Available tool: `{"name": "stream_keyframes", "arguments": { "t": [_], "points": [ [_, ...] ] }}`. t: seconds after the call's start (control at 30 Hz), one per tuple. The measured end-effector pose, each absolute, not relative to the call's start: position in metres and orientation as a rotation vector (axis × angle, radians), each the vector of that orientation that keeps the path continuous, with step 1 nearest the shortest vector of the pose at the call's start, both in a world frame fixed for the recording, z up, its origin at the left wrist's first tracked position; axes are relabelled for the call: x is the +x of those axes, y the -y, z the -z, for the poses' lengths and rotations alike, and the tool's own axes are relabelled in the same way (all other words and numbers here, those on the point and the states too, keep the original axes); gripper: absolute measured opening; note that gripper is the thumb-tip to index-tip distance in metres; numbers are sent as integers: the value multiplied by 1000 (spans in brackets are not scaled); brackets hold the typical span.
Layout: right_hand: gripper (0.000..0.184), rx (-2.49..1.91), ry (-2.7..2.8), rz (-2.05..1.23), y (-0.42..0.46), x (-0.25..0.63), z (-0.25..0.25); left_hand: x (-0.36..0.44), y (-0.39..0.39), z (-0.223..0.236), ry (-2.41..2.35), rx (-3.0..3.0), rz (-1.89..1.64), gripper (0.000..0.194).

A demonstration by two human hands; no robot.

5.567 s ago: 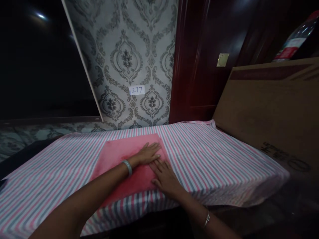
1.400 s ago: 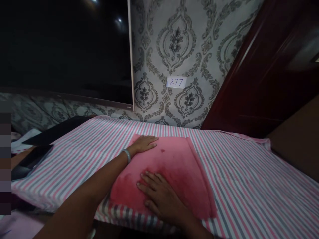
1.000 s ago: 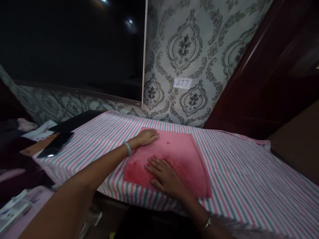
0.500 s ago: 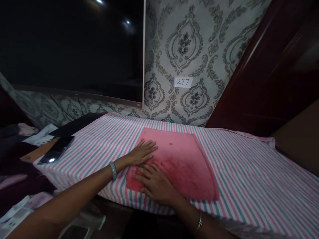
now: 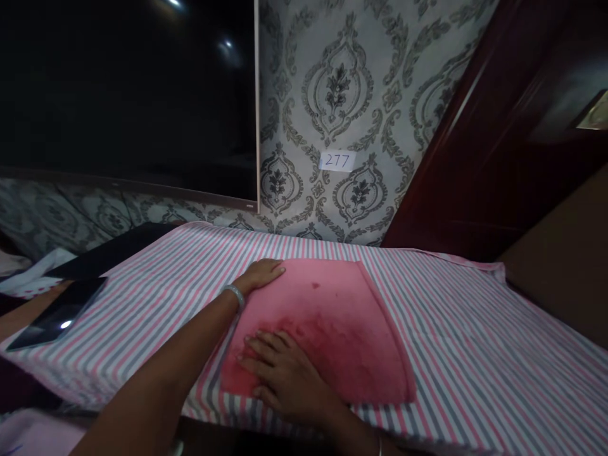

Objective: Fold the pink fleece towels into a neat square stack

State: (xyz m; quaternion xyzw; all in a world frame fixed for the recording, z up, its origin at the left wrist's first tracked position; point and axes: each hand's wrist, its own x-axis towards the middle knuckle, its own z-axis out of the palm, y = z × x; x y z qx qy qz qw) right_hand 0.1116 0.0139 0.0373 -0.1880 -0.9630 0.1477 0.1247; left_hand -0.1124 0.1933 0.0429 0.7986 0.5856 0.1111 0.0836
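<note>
A folded pink cloth (image 5: pixel 342 323) lies flat on a surface covered by a pink, grey and white striped sheet (image 5: pixel 475 354). My left hand (image 5: pixel 259 273), with a pale bangle on the wrist, rests flat on the cloth's far left corner, fingers stretched out. My right hand (image 5: pixel 280 375) lies palm down on the cloth's near left part, fingers spread toward the left edge. Neither hand holds anything.
A dark phone (image 5: pixel 57 313) lies at the sheet's left end beside a black flat object (image 5: pixel 114 248). A large dark screen (image 5: pixel 123 95) hangs on the patterned wall, which bears a label reading 277 (image 5: pixel 337 161). Dark red woodwork (image 5: pixel 498 145) and a brown board (image 5: pixel 565 253) stand at the right.
My left hand has slid from the cloth's left edge up to its far left corner. My right hand stays flat on the near left part. The view has shifted slightly.
</note>
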Motion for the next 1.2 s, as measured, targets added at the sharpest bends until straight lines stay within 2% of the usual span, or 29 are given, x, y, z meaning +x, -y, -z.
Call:
{"name": "stream_keyframes", "arguments": {
  "t": [0.23, 0.37, 0.47, 0.57, 0.7, 0.83, 0.97, 1.2],
  "points": [
    [51, -575, 2787, -354, -14, 110, -38, -102, -191, -47, -1948, 2335, -201, 66],
    [50, -544, 2786, -268, -13, 108, -40, -90, -181, -64, -2115, 2324, -136, 71],
    [50, -495, 2768, -218, -11, 114, -48, -78, -170, -81, -2165, 2379, -130, 69],
    [46, -526, 2697, -200, -10, 138, -57, -60, -152, -91, -1906, 2569, -178, 63],
    [37, -666, 2593, -184, -14, 184, -59, -26, -123, -83, -1242, 2730, -277, 64],
    [41, -768, 2668, -165, -19, 211, -41, 1, -108, -63, -995, 2750, -250, 63],
    [48, -813, 2709, -171, -21, 214, -22, 9, -120, -54, -1157, 2796, -256, 65],
    [48, -805, 2659, -259, -20, 213, -20, 16, -183, -62, -1558, 2585, -80, 74]
  ]
}}
